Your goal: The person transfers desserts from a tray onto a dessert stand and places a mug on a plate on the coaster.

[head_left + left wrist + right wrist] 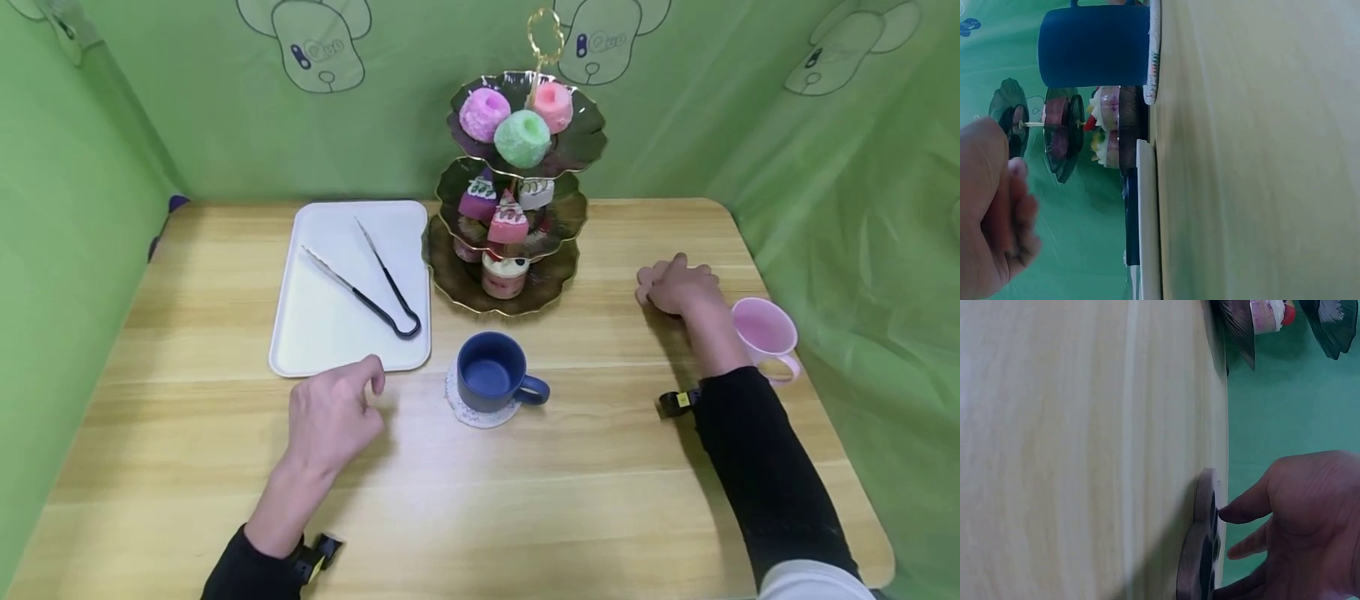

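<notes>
My left hand (333,412) hovers above the table by the near edge of a white tray (315,333); its fingers hang loosely curled around nothing. Farther right, my right hand (682,287) reaches down over a flat brownish-pink piece with a scalloped edge and dark patches (1192,565). In the right wrist view its fingertips are right at the top face of that piece, fingers spread. The hand hides most of the piece in the head view. Nearest my right forearm is a pink cup (765,325). A blue mug (491,371) stands on a round patterned coaster (483,418).
Black-handled tongs (390,321) lie spread on the tray. Behind the mug rises a three-tier stand (446,279) with a gold handle, bearing toy cakes (522,139) on each level. Green cloth (420,50) hangs around the table's back and sides.
</notes>
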A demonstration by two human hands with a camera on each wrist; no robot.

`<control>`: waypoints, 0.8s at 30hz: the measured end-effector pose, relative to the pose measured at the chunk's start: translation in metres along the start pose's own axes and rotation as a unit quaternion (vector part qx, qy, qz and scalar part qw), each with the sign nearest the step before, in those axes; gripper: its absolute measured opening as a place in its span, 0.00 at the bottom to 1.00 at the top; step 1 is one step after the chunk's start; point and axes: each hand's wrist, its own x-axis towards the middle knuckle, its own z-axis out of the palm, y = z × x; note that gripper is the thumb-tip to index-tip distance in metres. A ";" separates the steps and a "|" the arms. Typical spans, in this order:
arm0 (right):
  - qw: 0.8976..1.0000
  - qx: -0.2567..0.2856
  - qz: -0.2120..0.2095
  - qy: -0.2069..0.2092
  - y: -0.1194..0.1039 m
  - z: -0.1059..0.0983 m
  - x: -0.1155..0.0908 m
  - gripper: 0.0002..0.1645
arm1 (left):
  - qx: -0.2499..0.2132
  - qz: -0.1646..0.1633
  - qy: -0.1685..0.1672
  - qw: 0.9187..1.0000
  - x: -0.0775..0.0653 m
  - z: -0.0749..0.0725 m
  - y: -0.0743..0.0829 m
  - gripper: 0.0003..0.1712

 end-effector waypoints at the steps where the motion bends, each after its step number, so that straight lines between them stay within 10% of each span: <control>1: 1.000 0.003 0.001 0.003 0.001 -0.001 -0.002 0.51 | -0.001 0.004 -0.002 1.000 0.001 0.000 0.000 0.21; 12: 0.985 0.084 -0.079 0.128 -0.004 -0.004 -0.033 0.32 | 0.053 -0.001 -0.070 0.996 0.005 -0.002 -0.001 0.32; 24: 0.948 0.268 -0.170 0.009 -0.039 0.039 -0.091 0.26 | 0.077 -0.056 -0.110 0.989 0.005 -0.010 -0.013 0.41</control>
